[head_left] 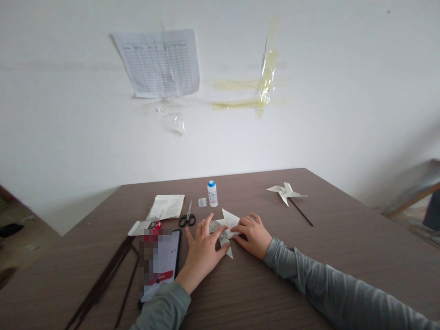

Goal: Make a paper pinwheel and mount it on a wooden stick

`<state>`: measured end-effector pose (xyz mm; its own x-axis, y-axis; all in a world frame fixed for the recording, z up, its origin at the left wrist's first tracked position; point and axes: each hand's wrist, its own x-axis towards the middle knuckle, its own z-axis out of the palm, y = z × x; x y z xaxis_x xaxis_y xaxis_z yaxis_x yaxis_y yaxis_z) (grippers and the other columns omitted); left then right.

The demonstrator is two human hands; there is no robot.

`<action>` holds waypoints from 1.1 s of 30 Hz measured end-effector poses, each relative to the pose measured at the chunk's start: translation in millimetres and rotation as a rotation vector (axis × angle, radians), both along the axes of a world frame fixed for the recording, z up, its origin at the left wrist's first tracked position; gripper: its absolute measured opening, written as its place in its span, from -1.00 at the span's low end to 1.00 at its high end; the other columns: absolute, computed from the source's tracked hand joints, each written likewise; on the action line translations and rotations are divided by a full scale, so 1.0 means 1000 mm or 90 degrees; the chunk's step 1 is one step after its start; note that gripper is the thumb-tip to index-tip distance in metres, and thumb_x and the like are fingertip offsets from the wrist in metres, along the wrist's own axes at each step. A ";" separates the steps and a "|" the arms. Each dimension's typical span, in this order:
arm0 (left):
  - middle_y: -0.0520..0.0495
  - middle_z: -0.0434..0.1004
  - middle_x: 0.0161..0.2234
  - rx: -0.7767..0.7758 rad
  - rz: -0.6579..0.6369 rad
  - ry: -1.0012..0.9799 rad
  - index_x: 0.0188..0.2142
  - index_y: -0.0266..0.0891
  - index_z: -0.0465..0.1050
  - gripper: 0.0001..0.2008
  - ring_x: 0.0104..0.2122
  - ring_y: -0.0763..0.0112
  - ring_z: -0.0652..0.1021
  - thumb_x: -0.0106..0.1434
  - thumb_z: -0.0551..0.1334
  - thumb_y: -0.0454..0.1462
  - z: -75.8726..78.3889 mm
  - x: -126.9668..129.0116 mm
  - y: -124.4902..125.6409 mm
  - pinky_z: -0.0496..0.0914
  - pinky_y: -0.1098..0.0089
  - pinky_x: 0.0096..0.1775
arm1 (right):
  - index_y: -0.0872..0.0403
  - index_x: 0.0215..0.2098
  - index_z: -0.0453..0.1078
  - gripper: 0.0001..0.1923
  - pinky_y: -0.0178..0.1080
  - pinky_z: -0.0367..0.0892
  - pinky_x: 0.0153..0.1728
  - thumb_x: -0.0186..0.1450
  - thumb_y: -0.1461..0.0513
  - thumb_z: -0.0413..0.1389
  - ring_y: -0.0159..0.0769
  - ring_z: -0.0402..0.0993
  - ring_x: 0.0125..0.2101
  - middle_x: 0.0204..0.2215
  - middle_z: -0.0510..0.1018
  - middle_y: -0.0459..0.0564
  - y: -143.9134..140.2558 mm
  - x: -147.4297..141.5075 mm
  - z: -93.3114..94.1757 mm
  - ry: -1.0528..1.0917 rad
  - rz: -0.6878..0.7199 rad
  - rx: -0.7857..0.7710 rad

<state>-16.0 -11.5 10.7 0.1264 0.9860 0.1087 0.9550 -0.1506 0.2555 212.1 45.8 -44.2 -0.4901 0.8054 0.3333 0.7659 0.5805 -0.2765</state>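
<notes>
A paper star (pixel 231 217) lies on the brown table (pixel 347 243), between the two hands of the person. Its pointed blades stick out above and below the fingers. The left hand (pixel 203 251) has its fingers spread wide, and some fingertips touch the star at its left side. The right hand (pixel 253 234) has bent fingers, held near to each other, and it touches the star at the right side; whether it pinches the paper, I cannot tell.

Behind the left hand there are scissors (pixel 187 220) with black handles, and a little farther a bottle (pixel 212 196) with a blue top, which stands upright. A small clear cap (pixel 202 202) is just beside it. To the left of the scissors lies a stack of paper (pixel 168 206). Nearer to the person is a phone (pixel 168 261), partly covered by blurred squares, and dark sticks (pixel 99 284) lie to its left. On the right, well apart from the hands, a pinwheel (pixel 286 189) lies with its dark stick (pixel 302 212). A printed sheet (pixel 165 64) hangs on the wall (pixel 326 101).
</notes>
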 end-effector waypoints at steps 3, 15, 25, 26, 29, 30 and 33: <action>-0.23 0.44 0.82 -0.002 -0.007 0.001 0.43 0.28 0.90 -0.52 0.75 -0.54 0.46 0.60 0.59 -0.20 0.000 0.000 0.000 0.13 -0.86 0.69 | -0.16 0.23 0.94 -0.71 0.46 0.48 0.65 0.67 0.23 0.40 0.16 0.87 0.16 0.04 0.94 0.15 0.000 0.000 0.000 0.000 0.001 0.003; -0.19 0.47 0.81 -0.010 -0.013 0.004 0.42 0.32 0.90 -0.53 0.74 -0.53 0.47 0.61 0.56 -0.20 0.001 -0.002 -0.001 0.14 -0.83 0.70 | -0.20 0.21 0.94 -0.71 0.43 0.48 0.64 0.66 0.22 0.41 0.21 0.90 0.17 0.05 0.94 0.14 0.000 0.000 0.000 0.003 -0.004 0.000; -0.31 0.45 0.80 0.004 0.002 -0.013 0.50 0.23 0.85 -0.47 0.73 -0.53 0.47 0.62 0.54 -0.21 -0.005 -0.001 -0.002 0.21 -0.83 0.68 | -0.20 0.19 0.94 -0.73 0.41 0.50 0.62 0.65 0.21 0.41 0.18 0.88 0.17 0.02 0.93 0.12 0.002 0.001 -0.002 0.003 -0.001 0.010; -0.32 0.44 0.81 0.004 0.007 -0.012 0.53 0.22 0.82 -0.44 0.73 -0.52 0.47 0.62 0.54 -0.21 -0.006 -0.001 -0.002 0.21 -0.83 0.67 | -0.20 0.20 0.94 -0.73 0.42 0.50 0.63 0.65 0.21 0.41 0.18 0.87 0.18 0.03 0.93 0.12 0.002 0.001 -0.002 0.001 -0.002 0.006; -0.31 0.46 0.79 0.014 0.019 -0.008 0.56 0.23 0.79 -0.41 0.75 -0.47 0.46 0.61 0.56 -0.21 -0.008 0.000 -0.001 0.23 -0.82 0.68 | -0.16 0.22 0.93 -0.72 0.45 0.48 0.65 0.65 0.22 0.41 0.15 0.86 0.19 0.05 0.93 0.13 0.002 0.001 -0.003 -0.001 -0.004 -0.001; -0.30 0.47 0.79 0.016 0.017 -0.005 0.54 0.23 0.81 -0.43 0.75 -0.46 0.46 0.61 0.56 -0.21 -0.008 0.000 -0.001 0.23 -0.82 0.68 | -0.17 0.22 0.93 -0.72 0.44 0.48 0.65 0.66 0.22 0.41 0.14 0.86 0.18 0.05 0.92 0.12 0.002 0.001 -0.003 -0.001 -0.003 0.002; -0.30 0.47 0.79 0.006 0.011 0.003 0.43 0.20 0.89 -0.55 0.75 -0.45 0.47 0.64 0.53 -0.21 -0.007 0.001 -0.002 0.21 -0.83 0.68 | -0.21 0.20 0.93 -0.73 0.43 0.52 0.62 0.67 0.20 0.40 0.13 0.84 0.15 0.02 0.92 0.08 0.003 0.002 -0.004 -0.001 0.003 0.016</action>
<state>-14.6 -13.6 4.0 0.1097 0.9869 0.1183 0.9585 -0.1366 0.2503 213.8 48.6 -47.7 -0.4949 0.7940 0.3530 0.7631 0.5914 -0.2605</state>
